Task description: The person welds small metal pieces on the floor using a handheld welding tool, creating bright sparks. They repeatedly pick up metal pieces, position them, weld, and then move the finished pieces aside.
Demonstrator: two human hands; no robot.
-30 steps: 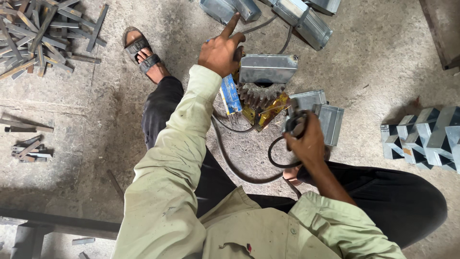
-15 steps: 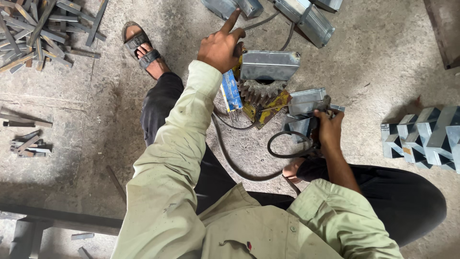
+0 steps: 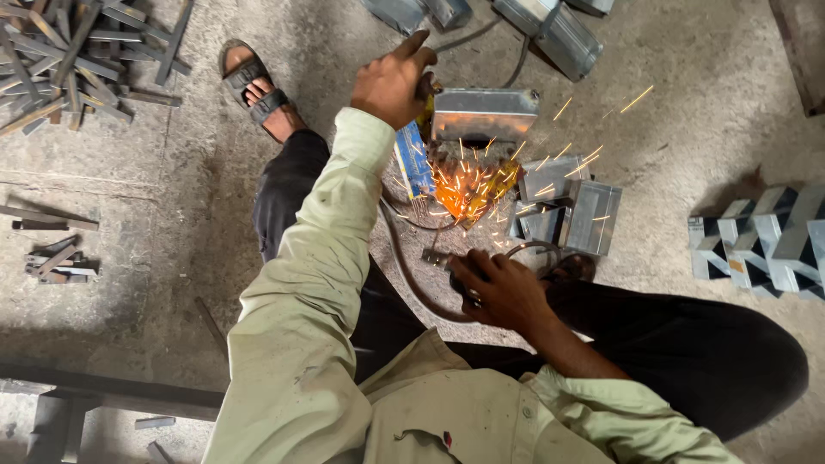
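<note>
Left hand (image 3: pixel 391 82) — fingers closed on the welding tool over the metal box (image 3: pixel 485 113) on the floor; right hand (image 3: pixel 503 292) grips the cable (image 3: pixel 404 275). Best held steady amid sparks (image 3: pixel 468 185).

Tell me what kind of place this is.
Most likely a small metal fabrication or welding workshop, worked at floor level. Sparks fly beside a sheet-metal box, cut metal bars lie heaped on the bare concrete floor, and more finished boxes sit nearby.
</note>
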